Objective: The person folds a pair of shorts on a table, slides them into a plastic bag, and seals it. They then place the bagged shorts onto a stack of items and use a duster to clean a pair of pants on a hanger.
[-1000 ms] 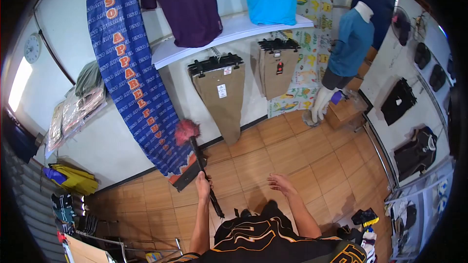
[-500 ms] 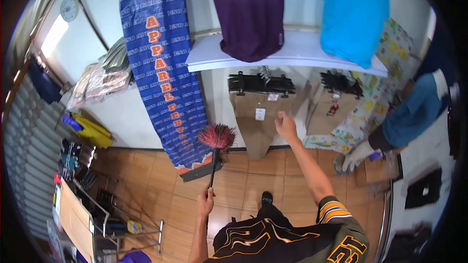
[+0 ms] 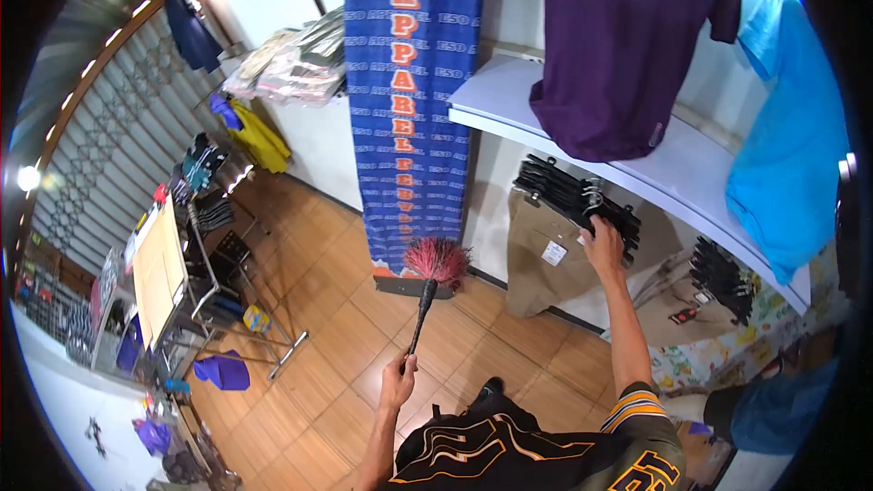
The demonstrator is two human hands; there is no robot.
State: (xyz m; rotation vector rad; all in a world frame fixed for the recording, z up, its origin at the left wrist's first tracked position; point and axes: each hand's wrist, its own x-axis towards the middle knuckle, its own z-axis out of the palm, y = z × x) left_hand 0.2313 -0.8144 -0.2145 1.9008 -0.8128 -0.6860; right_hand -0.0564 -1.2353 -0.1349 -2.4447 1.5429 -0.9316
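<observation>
My left hand (image 3: 397, 380) is closed around the black handle of a duster (image 3: 435, 264) with a bushy pink and dark head. The duster points up and away, its head in front of the foot of a blue printed banner (image 3: 400, 127). My right hand (image 3: 604, 244) reaches to a row of black clip hangers (image 3: 568, 191) under the shelf, fingers curled at the metal hooks. Khaki trousers (image 3: 536, 259) with a white tag hang from these hangers. Part of the hangers is hidden behind my fingers.
A white shelf (image 3: 509, 105) juts out above my right hand, bearing a purple shirt (image 3: 605, 55) and a light blue shirt (image 3: 791, 155). More black hangers (image 3: 718, 277) hang to the right. A metal-framed table (image 3: 159, 264) stands at left; packed clothes (image 3: 291, 64) lie behind.
The view has turned left. My right hand has moved from in front of the khaki trousers up to their hangers. My left hand still holds the duster near the banner's foot.
</observation>
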